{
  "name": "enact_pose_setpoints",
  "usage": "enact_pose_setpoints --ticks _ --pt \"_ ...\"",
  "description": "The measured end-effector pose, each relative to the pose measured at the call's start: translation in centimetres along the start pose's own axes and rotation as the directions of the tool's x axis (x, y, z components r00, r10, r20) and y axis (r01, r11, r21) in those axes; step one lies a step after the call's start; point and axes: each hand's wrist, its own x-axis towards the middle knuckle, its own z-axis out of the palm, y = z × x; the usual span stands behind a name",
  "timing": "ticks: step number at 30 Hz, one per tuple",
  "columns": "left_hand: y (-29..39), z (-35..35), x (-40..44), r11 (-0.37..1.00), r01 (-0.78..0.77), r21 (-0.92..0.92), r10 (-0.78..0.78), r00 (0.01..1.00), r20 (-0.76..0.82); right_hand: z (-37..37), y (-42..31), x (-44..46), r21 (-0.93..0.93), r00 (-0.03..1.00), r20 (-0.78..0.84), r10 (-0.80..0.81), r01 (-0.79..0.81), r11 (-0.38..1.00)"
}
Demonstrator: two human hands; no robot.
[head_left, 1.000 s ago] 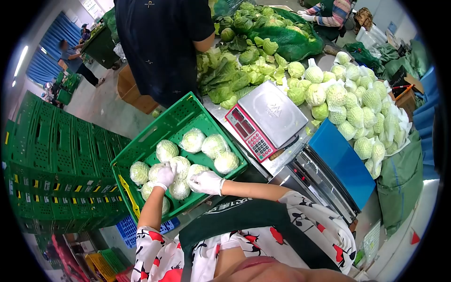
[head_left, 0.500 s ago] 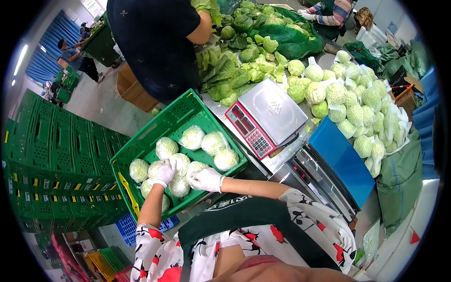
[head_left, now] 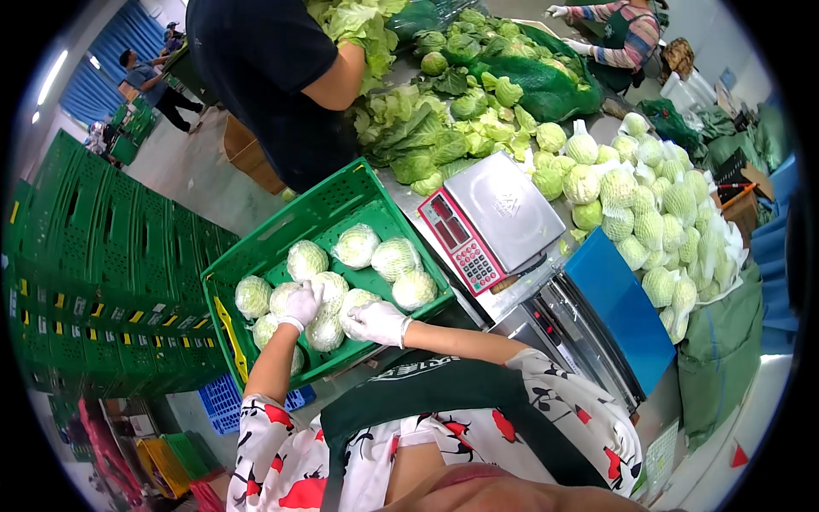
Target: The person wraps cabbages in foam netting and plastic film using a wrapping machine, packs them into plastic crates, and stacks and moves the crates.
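Observation:
A green plastic crate (head_left: pixel 388 205) holds several cabbages in white foam nets and clear film. My left hand (head_left: pixel 303 305), in a white glove, curls over a wrapped cabbage (head_left: pixel 282 298) in the left half of the crate. My right hand (head_left: pixel 377 322), gloved too, grips another wrapped cabbage (head_left: pixel 358 299) close to the near wall; the hand partly hides it. Between my hands, a film-wrapped cabbage (head_left: pixel 325 331) lies against its neighbours. Other wrapped cabbages, such as one cabbage (head_left: pixel 356 246), sit farther back, apart from my hands.
A scale (head_left: pixel 503 209) and a blue-topped machine (head_left: pixel 618 303) stand right of the crate. Netted cabbages (head_left: pixel 657 209) are heaped beyond. Stacked green crates (head_left: pixel 111 273) rise at left. A co-worker (head_left: pixel 264 85) holds leaves by the table; another person (head_left: pixel 623 34) is across it.
The view has shifted slightly. My hands stay on the cabbages, with little movement. The far person's hand has lifted away from the other, and the near co-worker's arm and leaves have come lower.

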Motion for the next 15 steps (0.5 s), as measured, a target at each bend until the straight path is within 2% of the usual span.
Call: enact_pose_setpoints --ticks 6,9,12,13,14,15 --pt "-1.4 -0.4 -0.5 0.991 -0.039 -0.130 0.035 0.999 -0.034 0.8 0.5 -0.1 -0.018 0.989 -0.131 -0.065 0.063 0.998" --pt "-2.1 -1.9 -2.3 0.969 0.027 -0.244 -0.038 0.998 -0.041 0.8 0.5 -0.2 -0.048 0.983 -0.158 -0.097 0.090 0.995" --pt "-3.2 -3.8 -5.2 0.947 -0.001 -0.322 -0.071 0.974 -0.213 1.1 0.9 0.0 -0.080 0.981 -0.146 -0.127 0.116 0.990" --pt "-3.9 -4.1 -6.2 0.930 -0.040 -0.364 -0.077 0.951 -0.300 0.8 0.6 0.0 -0.087 0.991 -0.094 -0.096 0.088 0.992" --pt "-3.7 -6.1 -7.5 0.935 0.056 -0.351 -0.145 0.962 -0.233 0.3 0.1 0.0 -0.098 0.997 -0.043 -0.064 0.060 0.993" --pt "-5.1 -5.6 -8.2 0.945 0.006 -0.326 -0.129 0.925 -0.358 0.4 0.0 0.0 -0.084 0.996 -0.062 -0.069 0.063 0.994"
